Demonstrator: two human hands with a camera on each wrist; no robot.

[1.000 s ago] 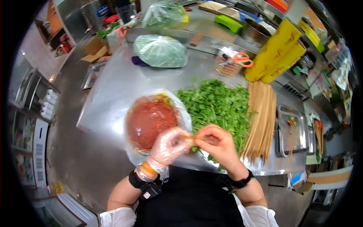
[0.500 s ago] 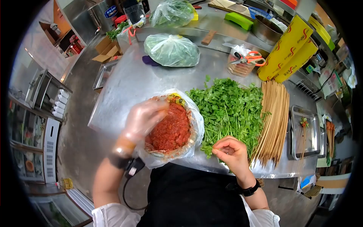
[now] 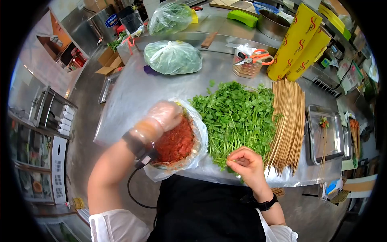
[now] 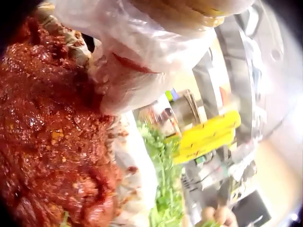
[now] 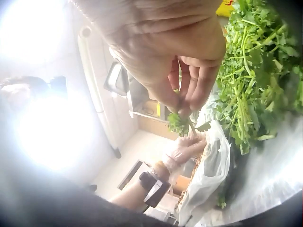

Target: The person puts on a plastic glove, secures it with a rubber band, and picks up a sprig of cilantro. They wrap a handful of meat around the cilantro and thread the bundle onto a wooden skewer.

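Observation:
My left hand (image 3: 163,116), in a clear plastic glove, bends down over the bowl of red marinated meat (image 3: 174,141). In the left wrist view its gloved fingers (image 4: 125,92) reach to the meat's edge, with a red streak along them; I cannot tell whether they grip any meat. The bare right hand (image 3: 246,161) pinches a small cilantro sprig (image 5: 179,124) between thumb and fingertips, leaves hanging below. That hand is just in front of the cilantro pile (image 3: 238,117), right of the bowl. A plastic bag (image 3: 201,135) lines the bowl and spills over its rim.
Bamboo skewers (image 3: 288,125) lie beside the cilantro, and a metal tray (image 3: 336,139) with loaded skewers stands farther right. Behind are a bag of greens (image 3: 173,60), orange-handled scissors (image 3: 258,57) in a container and yellow wrap boxes (image 3: 294,44). The steel table's front edge (image 3: 310,183) is close to my body.
A second ago both hands met in front of the bowl, fingertips together. The left hand then moved away over the bowl and lowered toward the meat. The right keeps its pinch near the cilantro.

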